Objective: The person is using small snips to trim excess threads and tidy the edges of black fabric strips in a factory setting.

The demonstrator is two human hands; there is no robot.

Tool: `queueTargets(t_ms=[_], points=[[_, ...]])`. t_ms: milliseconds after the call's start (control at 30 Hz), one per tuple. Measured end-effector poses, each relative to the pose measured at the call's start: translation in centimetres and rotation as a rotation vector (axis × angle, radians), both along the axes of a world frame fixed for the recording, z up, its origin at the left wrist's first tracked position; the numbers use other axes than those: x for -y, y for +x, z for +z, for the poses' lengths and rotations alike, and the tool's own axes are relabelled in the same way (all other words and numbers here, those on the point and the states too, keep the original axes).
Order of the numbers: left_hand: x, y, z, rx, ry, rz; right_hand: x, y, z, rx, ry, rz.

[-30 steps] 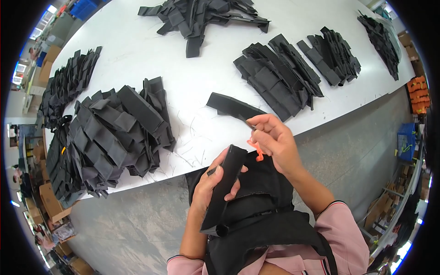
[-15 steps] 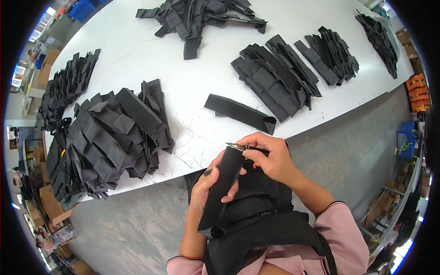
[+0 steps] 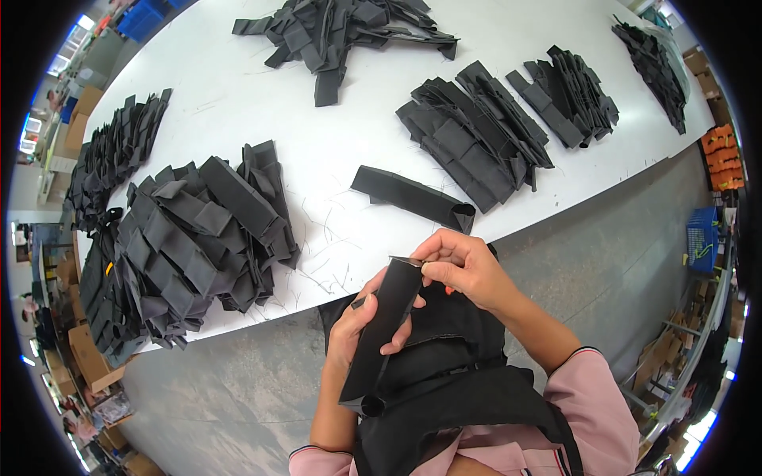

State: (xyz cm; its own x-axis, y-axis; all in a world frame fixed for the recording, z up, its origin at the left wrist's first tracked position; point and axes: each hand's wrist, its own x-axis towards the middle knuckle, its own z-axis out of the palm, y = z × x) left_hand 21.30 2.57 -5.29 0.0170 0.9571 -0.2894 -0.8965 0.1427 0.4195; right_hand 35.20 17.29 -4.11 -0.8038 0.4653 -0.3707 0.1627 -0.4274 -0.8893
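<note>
A long black fabric sleeve (image 3: 386, 309) slants across my lap, its open end toward me and its far end near the table edge. My left hand (image 3: 355, 327) is closed round its middle, thumb on top and fingertips showing on the right side. At the far end, my right hand (image 3: 468, 270) is closed with thumb and forefinger pinched at the sleeve's corner. It holds small thread snips, mostly hidden by the fingers; an orange bit (image 3: 450, 290) shows below them. Another black sleeve (image 3: 413, 195) lies on the table just beyond.
On the white table (image 3: 349, 135) are a big heap of black sleeves (image 3: 198, 238) at left, stacked sleeves (image 3: 476, 143) at right and a loose pile (image 3: 325, 36) at the back. Loose threads lie about. A black apron or bag (image 3: 444, 397) covers my lap.
The snips' pointed blades, seen at the sleeve's far corner before, are now mostly hidden in my right hand. Its thumb and forefinger have closed at that corner. My left hand keeps its hold.
</note>
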Motion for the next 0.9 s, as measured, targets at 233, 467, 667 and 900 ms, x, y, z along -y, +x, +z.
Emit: queueTargets(t_ms=[233,467,667,900], points=[[0.0,-0.2,-0.2,0.031,-0.019,-0.017,0.9,0.2,0.0,-0.056,0.004,-0.128],[-0.4,-0.2,-0.2,-1.523,-0.059,0.22,0.4,0.2,-0.9,-0.053,0.032,-0.127],[-0.6,0.8,0.4,-1.823,-0.236,0.289,2.1,1.0,-2.0,0.071,0.664,-0.261],[-0.8,1.1,0.1,-1.936,-0.248,0.349,2.4,0.1,-1.7,0.149,1.123,-0.121]])
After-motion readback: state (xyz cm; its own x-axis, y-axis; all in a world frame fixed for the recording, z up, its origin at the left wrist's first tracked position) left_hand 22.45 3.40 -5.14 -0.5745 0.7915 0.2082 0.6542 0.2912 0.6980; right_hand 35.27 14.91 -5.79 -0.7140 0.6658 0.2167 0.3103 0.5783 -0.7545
